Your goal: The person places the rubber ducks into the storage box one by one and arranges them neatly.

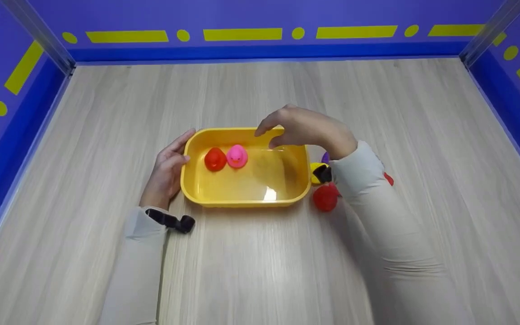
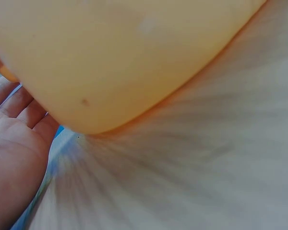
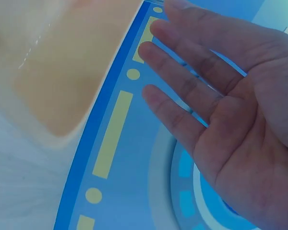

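Observation:
A yellow plastic basin [image 1: 242,203] stands on the table, with a red rubber duck [image 1: 215,160] and a pink rubber duck [image 1: 237,156] side by side in its left half. My left hand [image 1: 165,167] holds the basin's left end, thumb over the rim and fingers along the outer wall. In the left wrist view those fingers [image 2: 31,108] lie against the basin's side [image 2: 110,62]. Above the basin's back right part hovers my right hand [image 1: 307,128], fingers spread and bent a little, holding nothing. The right wrist view shows its palm [image 3: 235,129] bare.
Just right of the basin lie a red toy [image 1: 325,197], a yellow toy [image 1: 316,174] and a purple toy [image 1: 325,157], partly hidden by the right wrist. Another red piece [image 1: 388,179] shows past the sleeve. Blue-purple walls [image 1: 242,18] bound the table's back and sides.

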Motion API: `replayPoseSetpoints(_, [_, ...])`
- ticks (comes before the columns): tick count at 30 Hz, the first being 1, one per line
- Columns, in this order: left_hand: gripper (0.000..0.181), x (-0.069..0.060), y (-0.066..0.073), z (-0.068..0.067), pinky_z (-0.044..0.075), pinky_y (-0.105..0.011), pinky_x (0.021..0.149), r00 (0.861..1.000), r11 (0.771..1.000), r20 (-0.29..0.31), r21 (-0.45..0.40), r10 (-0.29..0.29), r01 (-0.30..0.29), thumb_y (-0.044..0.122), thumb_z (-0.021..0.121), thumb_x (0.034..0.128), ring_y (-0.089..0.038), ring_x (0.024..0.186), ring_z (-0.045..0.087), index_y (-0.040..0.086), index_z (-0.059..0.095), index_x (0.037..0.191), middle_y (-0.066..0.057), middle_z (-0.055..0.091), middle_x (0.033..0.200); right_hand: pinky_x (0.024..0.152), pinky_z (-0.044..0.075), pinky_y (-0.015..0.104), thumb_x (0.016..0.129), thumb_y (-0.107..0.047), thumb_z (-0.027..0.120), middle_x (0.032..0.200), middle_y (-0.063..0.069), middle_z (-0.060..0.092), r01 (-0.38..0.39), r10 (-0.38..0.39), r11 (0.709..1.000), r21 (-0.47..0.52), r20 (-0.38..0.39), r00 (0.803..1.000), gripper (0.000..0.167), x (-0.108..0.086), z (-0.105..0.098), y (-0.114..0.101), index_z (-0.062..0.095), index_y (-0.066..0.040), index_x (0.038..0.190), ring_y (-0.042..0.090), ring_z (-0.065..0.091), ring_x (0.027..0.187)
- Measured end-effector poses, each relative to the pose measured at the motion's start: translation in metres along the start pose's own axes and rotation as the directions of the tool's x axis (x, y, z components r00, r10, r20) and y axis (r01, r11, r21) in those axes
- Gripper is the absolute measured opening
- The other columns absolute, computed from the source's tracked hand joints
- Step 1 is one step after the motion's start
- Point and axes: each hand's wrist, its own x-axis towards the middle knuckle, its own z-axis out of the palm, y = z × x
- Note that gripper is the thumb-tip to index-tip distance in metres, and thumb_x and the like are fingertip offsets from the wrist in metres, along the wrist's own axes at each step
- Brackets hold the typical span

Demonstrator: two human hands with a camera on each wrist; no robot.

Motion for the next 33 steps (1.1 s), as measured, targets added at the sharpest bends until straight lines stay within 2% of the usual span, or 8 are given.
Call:
replayPoseSetpoints(5, [0.062,0.001,0.0,-0.001,0.046,-0.03,0.103,1.0,1.0,0.0,-0.004,0.001,-0.001,-0.012,0.035,0.0806,-0.02,0.122,0.052,-0.004,0.042,0.141,-0.006,0.058,0.132,0.097,0.051,0.034,0.085,-0.016,0.071,0.126,-0.004,0.065,0.018,-0.017,1.0,0.014,-0.015,1.0,0.038,-0.006,-0.001,0.006,0.068,-0.022,0.122,0.02,0.058,0.119])
replayPoseSetpoints(14, [0.062,0.001,0.0,0.0,0.046,-0.029,0.103,1.0,1.0,-0.011,0.007,-0.003,0.003,-0.012,0.035,0.0811,-0.019,0.122,0.051,-0.003,0.042,0.142,-0.005,0.057,0.133,0.096,0.052,0.035,0.085,-0.016,0.072,0.126,-0.003,0.065,-0.003,0.004,1.0,0.018,-0.038,0.999,0.039,-0.016,-0.001,0.016,0.067,-0.022,0.123,0.019,0.058,0.12])
replayPoseSetpoints(25, [0.065,0.001,0.0,0.001,0.043,-0.029,0.106,1.0,0.999,-0.015,0.029,-0.013,0.013,-0.01,0.035,0.0804,-0.018,0.126,0.049,-0.007,0.033,0.145,-0.005,0.056,0.134,0.096,0.052,0.04,0.087,-0.015,0.07,0.124,0.006,0.066,-0.003,0.008,0.998,0.065,-0.074,0.997,0.037,-0.034,0.005,0.037,0.067,-0.014,0.123,0.024,0.059,0.119])
replayPoseSetpoints(33, [0.063,0.0,0.001,0.0,0.044,-0.03,0.105,1.0,1.0,-0.014,0.023,-0.01,0.01,-0.011,0.036,0.0808,-0.019,0.124,0.051,-0.006,0.036,0.144,-0.006,0.056,0.135,0.093,0.053,0.04,0.086,-0.011,0.069,0.122,0.008,0.067,0.017,-0.011,0.998,0.055,-0.113,0.993,0.036,-0.047,0.008,0.048,0.067,-0.01,0.122,0.025,0.061,0.115])
